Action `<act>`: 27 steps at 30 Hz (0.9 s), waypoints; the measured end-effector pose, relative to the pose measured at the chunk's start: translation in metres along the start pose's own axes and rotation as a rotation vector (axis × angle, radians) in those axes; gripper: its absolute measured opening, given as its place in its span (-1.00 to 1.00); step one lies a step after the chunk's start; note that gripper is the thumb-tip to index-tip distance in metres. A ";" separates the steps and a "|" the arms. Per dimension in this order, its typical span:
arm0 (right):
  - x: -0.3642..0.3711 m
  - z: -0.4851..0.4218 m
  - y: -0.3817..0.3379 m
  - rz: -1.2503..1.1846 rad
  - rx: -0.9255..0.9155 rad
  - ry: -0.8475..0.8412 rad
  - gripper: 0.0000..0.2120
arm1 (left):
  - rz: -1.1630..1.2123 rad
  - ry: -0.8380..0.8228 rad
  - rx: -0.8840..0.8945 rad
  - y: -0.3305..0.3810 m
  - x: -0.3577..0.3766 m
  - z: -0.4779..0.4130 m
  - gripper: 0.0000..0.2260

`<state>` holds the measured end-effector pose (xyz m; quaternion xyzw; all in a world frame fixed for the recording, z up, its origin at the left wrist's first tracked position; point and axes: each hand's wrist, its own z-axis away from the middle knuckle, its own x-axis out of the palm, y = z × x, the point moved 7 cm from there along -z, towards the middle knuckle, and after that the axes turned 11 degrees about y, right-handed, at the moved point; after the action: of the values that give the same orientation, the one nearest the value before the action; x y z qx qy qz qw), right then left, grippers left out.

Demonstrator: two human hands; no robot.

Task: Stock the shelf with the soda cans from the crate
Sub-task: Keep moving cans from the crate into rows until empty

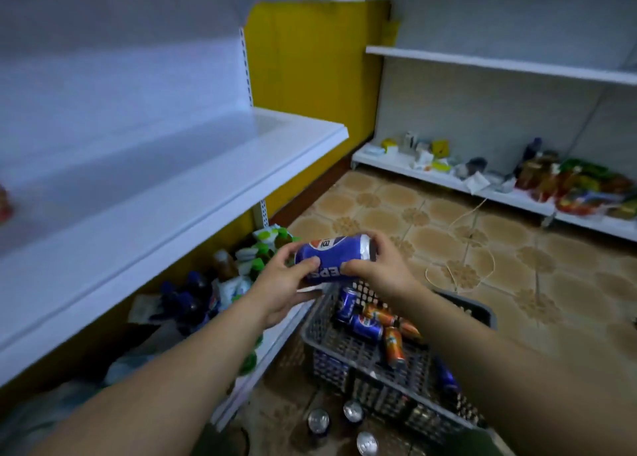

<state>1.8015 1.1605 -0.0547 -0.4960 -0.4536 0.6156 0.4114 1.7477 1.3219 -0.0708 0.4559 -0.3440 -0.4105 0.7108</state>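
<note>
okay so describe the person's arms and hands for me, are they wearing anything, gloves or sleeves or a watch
Both forearms are bare all the way up to the frame edge: no sleeves show. The left hand and right hand have no gloves, and no rings, watch or bracelet show on the fingers or wrists.

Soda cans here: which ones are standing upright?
The three cans on the floor in front of the crate, silver tops up; those inside lie tumbled.
</note>
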 end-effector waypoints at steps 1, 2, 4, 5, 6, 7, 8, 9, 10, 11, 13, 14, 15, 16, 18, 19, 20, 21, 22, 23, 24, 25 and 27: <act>0.007 0.007 -0.016 0.071 -0.057 -0.038 -0.39 | 0.011 0.023 0.057 0.017 -0.011 0.008 -0.65; 0.015 0.016 -0.032 0.140 -0.113 -0.084 -0.35 | 0.020 0.045 0.110 0.033 -0.023 0.016 -0.61; 0.036 0.034 -0.061 0.251 -0.215 -0.174 -0.24 | 0.050 0.084 0.191 0.061 -0.043 0.033 -0.53; 0.045 0.044 -0.075 0.304 -0.277 -0.187 -0.20 | 0.075 0.103 0.211 0.072 -0.052 0.043 -0.51; 0.054 0.055 -0.090 0.355 -0.352 -0.184 -0.16 | 0.102 0.123 0.221 0.080 -0.060 0.052 -0.52; 0.064 0.062 -0.101 0.393 -0.414 -0.176 -0.12 | 0.120 0.136 0.225 0.086 -0.067 0.062 -0.58; 0.074 0.071 -0.111 0.418 -0.466 -0.183 -0.09 | 0.119 0.146 0.230 0.092 -0.074 0.072 -0.64; 0.084 0.077 -0.118 0.429 -0.496 -0.208 -0.08 | 0.093 0.163 0.243 0.097 -0.082 0.082 -0.67; 0.094 0.083 -0.125 0.410 -0.522 -0.233 -0.13 | 0.056 0.184 0.266 0.103 -0.091 0.091 -0.64; 0.103 0.088 -0.131 0.357 -0.527 -0.256 -0.25 | 0.015 0.204 0.297 0.110 -0.101 0.099 -0.59; 0.117 0.102 -0.146 0.263 -0.496 -0.311 -0.40 | -0.080 0.229 0.365 0.123 -0.120 0.117 -0.49; 0.125 0.108 -0.153 0.241 -0.480 -0.334 -0.40 | -0.122 0.239 0.385 0.127 -0.129 0.126 -0.47; 0.133 0.112 -0.159 0.224 -0.471 -0.353 -0.34 | -0.144 0.245 0.395 0.130 -0.137 0.134 -0.46; 0.141 0.116 -0.165 0.194 -0.471 -0.371 -0.26 | -0.140 0.248 0.393 0.132 -0.146 0.141 -0.48; 0.158 0.128 -0.176 0.138 -0.454 -0.397 -0.12 | -0.078 0.237 0.365 0.135 -0.165 0.155 -0.59; 0.167 0.134 -0.180 0.119 -0.435 -0.409 -0.08 | -0.057 0.244 0.349 0.136 -0.177 0.161 -0.64; 0.176 0.140 -0.185 0.101 -0.429 -0.422 -0.05 | -0.067 0.265 0.334 0.137 -0.190 0.167 -0.67; 0.186 0.146 -0.188 0.085 -0.432 -0.432 -0.05 | -0.118 0.307 0.325 0.136 -0.206 0.172 -0.68; 0.195 0.152 -0.192 0.076 -0.448 -0.439 -0.08 | -0.224 0.368 0.333 0.134 -0.224 0.178 -0.68; 0.206 0.158 -0.196 0.072 -0.470 -0.440 -0.13 | -0.383 0.438 0.357 0.133 -0.243 0.185 -0.68; 0.216 0.165 -0.199 0.071 -0.491 -0.440 -0.19 | -0.567 0.501 0.377 0.130 -0.264 0.192 -0.63; 0.228 0.172 -0.201 0.066 -0.500 -0.451 -0.24 | -0.753 0.546 0.374 0.124 -0.284 0.199 -0.58; 0.252 0.189 -0.206 0.053 -0.510 -0.486 -0.27 | -1.057 0.598 0.283 0.105 -0.327 0.217 -0.48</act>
<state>1.5845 1.4247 0.1029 -0.4332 -0.6646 0.5929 0.1381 1.4489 1.5623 0.0652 0.7496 0.0911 -0.5118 0.4098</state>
